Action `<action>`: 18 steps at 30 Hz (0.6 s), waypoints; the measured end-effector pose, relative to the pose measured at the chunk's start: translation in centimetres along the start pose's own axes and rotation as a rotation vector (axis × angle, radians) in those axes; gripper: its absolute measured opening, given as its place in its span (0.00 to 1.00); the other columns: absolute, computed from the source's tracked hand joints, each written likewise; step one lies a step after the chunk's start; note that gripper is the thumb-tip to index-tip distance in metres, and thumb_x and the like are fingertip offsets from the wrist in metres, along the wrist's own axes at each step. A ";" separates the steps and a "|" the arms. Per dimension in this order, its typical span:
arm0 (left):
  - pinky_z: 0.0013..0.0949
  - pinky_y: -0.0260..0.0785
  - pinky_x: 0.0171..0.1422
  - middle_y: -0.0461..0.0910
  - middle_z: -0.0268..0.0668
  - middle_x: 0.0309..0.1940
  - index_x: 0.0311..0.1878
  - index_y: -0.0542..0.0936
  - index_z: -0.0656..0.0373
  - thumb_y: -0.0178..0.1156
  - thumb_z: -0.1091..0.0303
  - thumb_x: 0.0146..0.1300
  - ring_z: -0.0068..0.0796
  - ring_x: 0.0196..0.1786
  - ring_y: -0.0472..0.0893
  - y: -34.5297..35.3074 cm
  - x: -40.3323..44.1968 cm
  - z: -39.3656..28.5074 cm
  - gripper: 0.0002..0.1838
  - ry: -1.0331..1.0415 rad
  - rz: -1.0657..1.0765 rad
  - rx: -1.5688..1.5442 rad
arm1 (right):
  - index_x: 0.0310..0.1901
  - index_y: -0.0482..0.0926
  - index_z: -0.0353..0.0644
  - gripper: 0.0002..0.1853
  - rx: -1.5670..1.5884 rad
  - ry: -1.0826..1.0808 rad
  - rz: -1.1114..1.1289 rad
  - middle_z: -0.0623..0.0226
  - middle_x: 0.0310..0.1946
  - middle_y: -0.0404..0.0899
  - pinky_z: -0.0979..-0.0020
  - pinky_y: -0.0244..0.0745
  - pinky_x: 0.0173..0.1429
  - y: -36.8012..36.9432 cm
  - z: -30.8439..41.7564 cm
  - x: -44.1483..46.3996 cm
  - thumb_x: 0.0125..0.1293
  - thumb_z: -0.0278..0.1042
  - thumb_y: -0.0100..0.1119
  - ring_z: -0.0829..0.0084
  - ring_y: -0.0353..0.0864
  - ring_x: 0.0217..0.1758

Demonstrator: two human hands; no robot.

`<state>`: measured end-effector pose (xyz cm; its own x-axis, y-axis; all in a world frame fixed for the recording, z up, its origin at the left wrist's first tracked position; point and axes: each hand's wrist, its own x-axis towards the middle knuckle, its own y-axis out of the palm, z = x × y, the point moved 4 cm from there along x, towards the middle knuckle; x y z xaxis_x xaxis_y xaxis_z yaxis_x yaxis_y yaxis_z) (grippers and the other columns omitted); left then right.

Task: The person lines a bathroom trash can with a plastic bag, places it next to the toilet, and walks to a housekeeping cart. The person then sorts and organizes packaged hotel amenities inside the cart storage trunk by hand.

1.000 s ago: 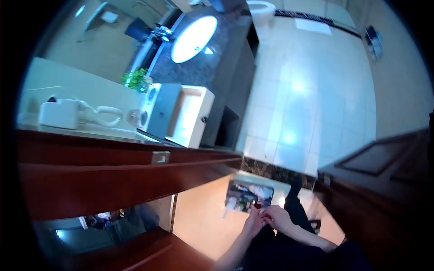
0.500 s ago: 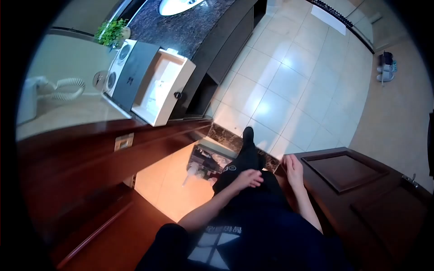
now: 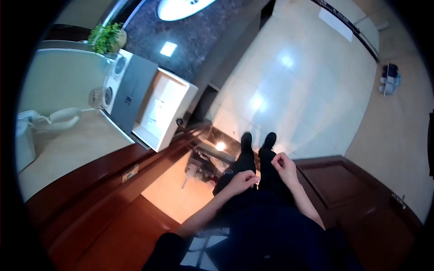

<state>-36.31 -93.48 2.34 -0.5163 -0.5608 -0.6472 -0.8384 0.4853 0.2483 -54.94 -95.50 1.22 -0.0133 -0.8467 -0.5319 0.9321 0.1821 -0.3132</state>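
Note:
My left hand (image 3: 243, 181) hangs in front of my thighs with its fingers curled in and the thumb near them; nothing shows in it. On the other side, my right hand (image 3: 285, 167) is raised in front of my right leg, fingers bent towards the thumb, with no object visible. Neither hand touches anything around it. Nearest to the right hand is the dark wooden door (image 3: 334, 180), standing open. Both of my black-shod feet (image 3: 257, 141) are at the doorway's stone threshold (image 3: 224, 137).
Pale floor tiles (image 3: 289, 86) stretch ahead. On the left, a dark stone counter (image 3: 190, 49) carries a sink (image 3: 181, 10), a potted plant (image 3: 106, 37) and a white-and-grey box (image 3: 169, 110). A corded wall phone or dryer (image 3: 27, 135) and a wall rack (image 3: 389, 80) flank the room.
My right foot has come forward beside the left one. The right hand has moved left, away from the door, and its fingers have curled more. The left hand's fingers have drawn together.

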 end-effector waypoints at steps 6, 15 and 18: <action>0.36 0.67 0.45 0.71 0.34 0.27 0.26 0.71 0.57 0.52 0.65 0.60 0.31 0.32 0.73 -0.8 -8.7 -25.6 0.09 0.870 0.193 -0.279 | 0.30 0.70 0.39 0.05 0.055 -0.102 0.059 0.76 0.24 0.69 0.83 0.66 0.35 -3.1 0.9 5.8 0.58 0.22 0.56 0.85 0.68 0.27; 0.45 0.66 0.56 0.72 0.46 0.14 0.16 0.72 0.64 0.41 0.74 0.62 0.43 0.28 0.77 9.6 -17.2 -44.7 0.19 1.795 0.768 -0.129 | 0.29 0.72 0.39 0.06 -0.095 -0.339 -0.003 0.71 0.22 0.73 0.78 0.67 0.33 -14.9 7.3 15.3 0.55 0.28 0.59 0.79 0.71 0.27; 0.44 0.66 0.57 0.72 0.47 0.14 0.16 0.72 0.63 0.39 0.71 0.64 0.43 0.26 0.77 11.0 -15.6 -46.0 0.21 1.705 0.854 -0.174 | 0.29 0.73 0.40 0.06 -0.124 -0.341 -0.036 0.67 0.22 0.76 0.75 0.69 0.34 -18.2 7.3 17.3 0.54 0.31 0.59 0.75 0.76 0.28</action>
<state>-45.48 -110.28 48.34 -0.2486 -0.2645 0.9318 -0.2557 0.9458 0.2002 -69.51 -117.10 3.43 0.0954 -0.9679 -0.2323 0.8822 0.1904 -0.4308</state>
